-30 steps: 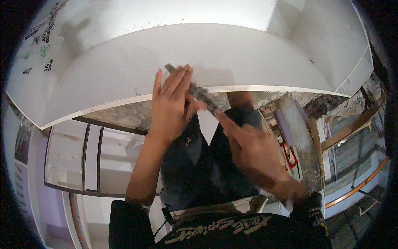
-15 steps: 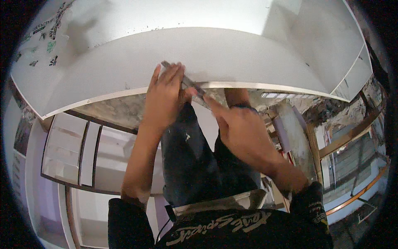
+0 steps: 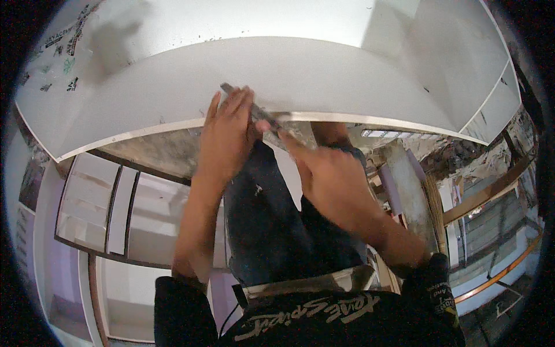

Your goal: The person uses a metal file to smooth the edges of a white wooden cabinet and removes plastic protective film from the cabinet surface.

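Observation:
A flat grey bar that looks like a file (image 3: 263,115) lies slantwise across the front edge (image 3: 370,120) of a large white box-like cabinet (image 3: 324,75). My left hand (image 3: 225,139) is laid over its far part, fingers together and thumb underneath near the edge, with the tip poking out beyond the fingers. The near end is in my right hand (image 3: 335,176), whose index finger stretches along it. That hand's palm hides the end of the bar.
White cabinet frames with dark edges (image 3: 118,211) stand low on the left. To the right are a wooden strip (image 3: 491,191), upright boards (image 3: 413,191) and rubble (image 3: 451,150). Clear film with print (image 3: 63,52) clings to the cabinet's left side. My legs (image 3: 272,231) are below its edge.
Both hands and the file have shifted very slightly left along the edge. The grip of each hand looks the same.

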A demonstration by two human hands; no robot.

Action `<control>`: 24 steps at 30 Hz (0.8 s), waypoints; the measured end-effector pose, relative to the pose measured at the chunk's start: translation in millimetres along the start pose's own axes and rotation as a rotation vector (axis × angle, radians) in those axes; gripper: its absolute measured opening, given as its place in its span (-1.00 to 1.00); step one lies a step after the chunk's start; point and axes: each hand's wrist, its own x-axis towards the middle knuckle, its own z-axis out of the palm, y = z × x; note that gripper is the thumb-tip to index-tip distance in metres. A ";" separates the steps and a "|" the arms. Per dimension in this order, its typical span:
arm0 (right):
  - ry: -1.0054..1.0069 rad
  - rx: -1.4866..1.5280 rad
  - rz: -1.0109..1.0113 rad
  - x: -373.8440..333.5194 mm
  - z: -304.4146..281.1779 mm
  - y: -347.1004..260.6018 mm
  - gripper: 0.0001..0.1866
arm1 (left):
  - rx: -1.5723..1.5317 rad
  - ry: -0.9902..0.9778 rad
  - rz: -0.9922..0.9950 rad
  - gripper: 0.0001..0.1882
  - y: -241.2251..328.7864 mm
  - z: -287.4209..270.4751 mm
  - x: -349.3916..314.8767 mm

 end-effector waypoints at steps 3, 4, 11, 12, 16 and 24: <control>-0.145 -0.054 0.032 -25.7 -21.2 -5.5 -0.41 | -0.047 0.092 0.033 -0.41 20.3 -3.9 -13.9; -0.146 -0.060 0.030 -29.4 -22.3 -5.6 -0.40 | -0.052 0.088 0.018 -0.40 21.9 -1.2 -14.0; 0.108 0.031 -0.035 8.2 1.9 25.0 -0.50 | 0.045 -0.020 -0.049 -0.41 10.4 15.1 15.7; 0.083 0.028 -0.040 9.3 -0.1 25.7 -0.50 | 0.054 -0.021 -0.051 -0.41 9.0 11.6 20.8; -0.025 0.029 -0.021 -13.1 -17.3 25.3 -0.48 | 0.021 0.029 0.030 -0.40 24.0 4.5 12.2; 0.031 0.065 -0.008 -21.3 -14.6 38.1 -0.55 | 0.011 0.009 -0.062 -0.39 43.9 15.1 7.6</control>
